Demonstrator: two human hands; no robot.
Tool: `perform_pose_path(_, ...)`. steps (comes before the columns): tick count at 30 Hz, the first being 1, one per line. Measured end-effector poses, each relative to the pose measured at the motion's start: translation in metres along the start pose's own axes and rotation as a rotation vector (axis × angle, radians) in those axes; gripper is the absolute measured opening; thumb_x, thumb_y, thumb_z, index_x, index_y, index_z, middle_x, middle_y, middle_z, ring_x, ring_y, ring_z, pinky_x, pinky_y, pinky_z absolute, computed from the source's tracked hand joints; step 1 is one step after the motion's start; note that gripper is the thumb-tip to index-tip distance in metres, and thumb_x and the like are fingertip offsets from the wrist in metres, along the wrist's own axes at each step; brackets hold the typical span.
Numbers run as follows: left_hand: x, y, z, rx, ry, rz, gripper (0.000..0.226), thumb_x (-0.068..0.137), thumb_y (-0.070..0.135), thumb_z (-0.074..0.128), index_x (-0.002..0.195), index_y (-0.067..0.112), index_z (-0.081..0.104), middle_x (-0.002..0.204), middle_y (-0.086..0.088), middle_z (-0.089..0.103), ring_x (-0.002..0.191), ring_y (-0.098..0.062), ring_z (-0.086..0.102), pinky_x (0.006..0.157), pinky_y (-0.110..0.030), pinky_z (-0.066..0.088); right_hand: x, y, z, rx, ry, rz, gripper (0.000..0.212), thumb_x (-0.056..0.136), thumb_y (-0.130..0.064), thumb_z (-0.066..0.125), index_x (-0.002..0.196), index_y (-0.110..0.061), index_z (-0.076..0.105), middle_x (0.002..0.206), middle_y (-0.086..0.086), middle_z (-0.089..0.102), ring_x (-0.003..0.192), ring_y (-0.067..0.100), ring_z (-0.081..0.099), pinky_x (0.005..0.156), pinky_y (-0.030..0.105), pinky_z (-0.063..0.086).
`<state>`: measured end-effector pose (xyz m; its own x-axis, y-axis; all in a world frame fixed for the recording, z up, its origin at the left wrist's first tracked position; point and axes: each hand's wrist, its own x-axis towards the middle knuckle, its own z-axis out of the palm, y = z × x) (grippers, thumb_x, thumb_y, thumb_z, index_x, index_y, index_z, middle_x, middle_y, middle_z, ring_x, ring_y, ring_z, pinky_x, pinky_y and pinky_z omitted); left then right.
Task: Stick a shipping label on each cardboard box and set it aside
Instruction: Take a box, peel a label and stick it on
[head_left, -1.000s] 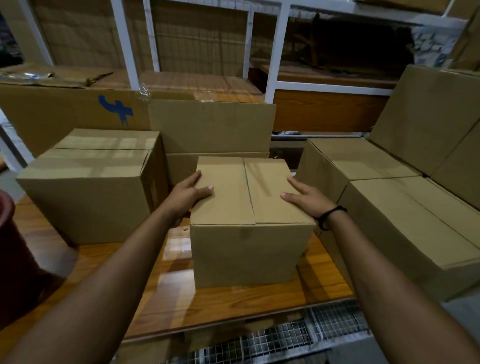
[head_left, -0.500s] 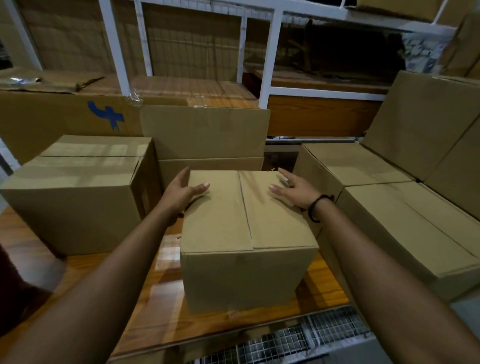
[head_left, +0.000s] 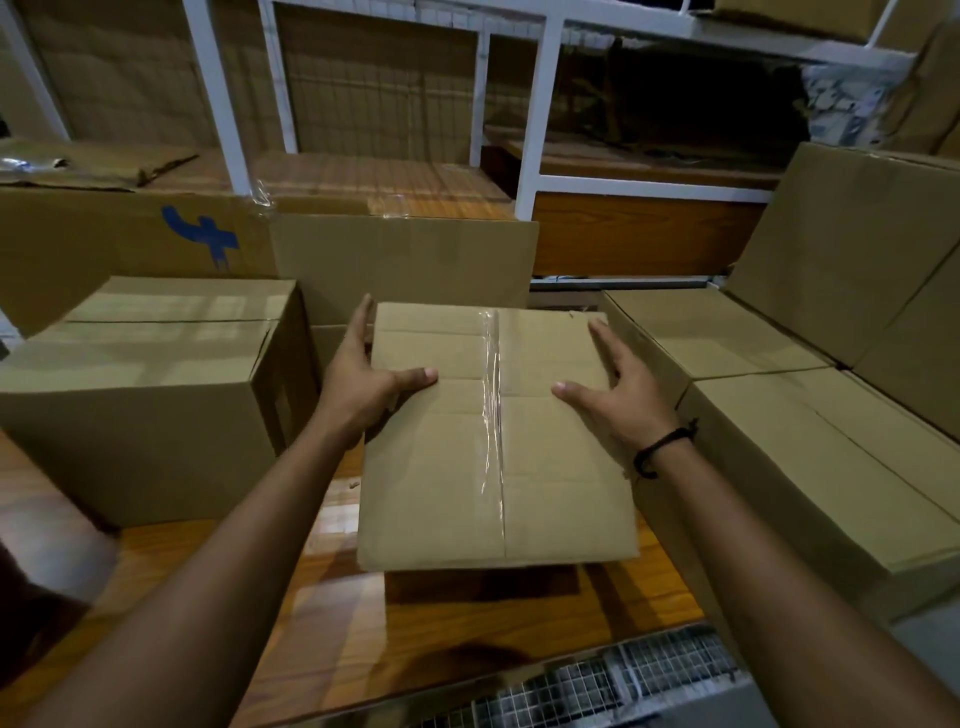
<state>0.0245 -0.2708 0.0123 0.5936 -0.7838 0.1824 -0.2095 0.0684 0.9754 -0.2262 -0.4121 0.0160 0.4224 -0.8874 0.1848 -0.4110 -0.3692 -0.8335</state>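
A plain cardboard box (head_left: 493, 467) is held between my two hands above the wooden table (head_left: 441, 623), tipped toward me so a face with a clear tape seam down its middle shows. My left hand (head_left: 363, 384) grips its left side, thumb lying across the taped face. My right hand (head_left: 618, 395), with a black band at the wrist, clasps the right side with fingers spread. No label shows on the box.
A larger closed box (head_left: 145, 395) stands on the table to the left. Two long boxes (head_left: 779, 441) lie stacked low on the right, with more boxes (head_left: 857, 249) behind them. Flat cardboard (head_left: 405, 260) and a white shelf frame (head_left: 535, 114) stand behind. Wire mesh (head_left: 597, 686) runs below the table's front edge.
The box has been lifted off the table and tipped toward me, bringing its taped face into view. Both hands have shifted from the top to the box's sides.
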Motion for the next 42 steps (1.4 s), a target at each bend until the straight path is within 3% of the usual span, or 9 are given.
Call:
perform_pose_path(4,-0.012,-0.005,-0.001,-0.005,-0.013,0.029,0.108,0.069,0.012,0.085,0.153,0.031,0.021,0.132,0.010,0.042,0.120,-0.012,0.044,0.097,-0.032,0.043,-0.012,0.002,-0.001,-0.028,0.005,-0.025,0.109,0.069,-0.033,0.084,0.150,-0.046,0.012,0.152,-0.003,0.033,0.126,0.011,0.034,0.104,0.046,0.038)
perform_pose_path(8,-0.010,0.006,-0.012,-0.015,-0.042,-0.029,0.096,0.070,0.034,0.078,0.151,0.032,0.028,0.130,0.007,0.043,0.110,-0.012,0.048,0.074,-0.018,0.047,-0.004,-0.010,-0.021,-0.124,-0.138,0.027,0.122,0.061,-0.037,0.088,0.148,-0.049,0.003,0.152,0.000,0.032,0.133,0.024,0.038,0.104,0.050,0.038)
perform_pose_path(11,-0.002,0.017,-0.013,-0.029,-0.133,-0.086,0.087,0.074,0.036,0.076,0.150,0.032,0.032,0.129,0.018,0.040,0.117,-0.010,0.047,0.066,-0.014,0.045,0.013,-0.027,-0.030,-0.161,-0.201,0.051,0.099,0.066,-0.042,0.083,0.148,-0.036,0.026,0.143,0.000,0.041,0.118,0.017,0.045,0.089,0.039,0.048)
perform_pose_path(14,-0.003,0.020,-0.009,-0.059,-0.145,-0.093,0.075,0.071,0.030,0.081,0.137,0.024,0.046,0.114,0.010,0.059,0.108,-0.014,0.059,0.069,-0.021,0.052,0.023,-0.041,-0.025,-0.206,-0.122,0.052,0.081,0.066,-0.041,0.084,0.134,-0.027,0.043,0.122,-0.005,0.049,0.101,0.012,0.048,0.069,0.026,0.047)
perform_pose_path(24,-0.043,-0.020,-0.010,0.136,0.035,0.105,0.082,0.058,0.016,0.091,0.123,0.031,0.044,0.105,0.026,0.049,0.097,0.001,0.052,0.078,-0.023,0.054,-0.023,0.008,0.015,-0.014,0.102,-0.029,0.070,0.061,-0.024,0.087,0.117,-0.028,0.044,0.128,-0.003,0.048,0.115,0.016,0.048,0.084,0.033,0.053)
perform_pose_path(30,-0.062,-0.064,-0.008,0.112,0.017,0.061,0.083,0.056,0.009,0.092,0.119,0.033,0.043,0.107,0.027,0.053,0.090,0.017,0.055,0.070,-0.007,0.049,-0.054,0.042,0.038,-0.053,0.143,-0.020,0.070,0.062,-0.022,0.088,0.120,-0.017,0.049,0.128,0.003,0.053,0.112,0.010,0.046,0.087,0.024,0.046)
perform_pose_path(35,-0.075,-0.083,-0.008,0.172,-0.023,0.065,0.085,0.059,0.024,0.089,0.120,0.052,0.036,0.131,0.011,0.048,0.117,-0.014,0.052,0.079,-0.014,0.049,-0.066,0.059,0.038,-0.178,0.092,-0.044,0.068,0.065,-0.033,0.086,0.120,-0.018,0.048,0.133,0.000,0.051,0.124,0.022,0.050,0.094,0.032,0.047)
perform_pose_path(38,-0.083,-0.086,-0.010,0.202,-0.038,0.102,0.106,0.055,0.051,0.087,0.134,0.067,0.018,0.140,0.015,0.036,0.129,-0.019,0.044,0.094,-0.035,0.050,-0.057,0.050,0.028,-0.361,0.052,-0.121,0.068,0.063,-0.052,0.082,0.118,-0.024,0.053,0.153,0.002,0.029,0.134,0.024,0.039,0.100,0.042,0.046)
perform_pose_path(42,-0.084,-0.085,-0.009,0.219,-0.036,0.115,0.114,0.052,0.073,0.078,0.141,0.066,0.006,0.149,0.014,0.030,0.137,-0.025,0.038,0.104,-0.052,0.044,-0.047,0.016,0.025,-0.673,-0.076,-0.179,0.079,0.063,-0.071,0.070,0.132,-0.044,0.044,0.160,0.002,0.008,0.146,0.031,0.012,0.113,0.057,0.022)
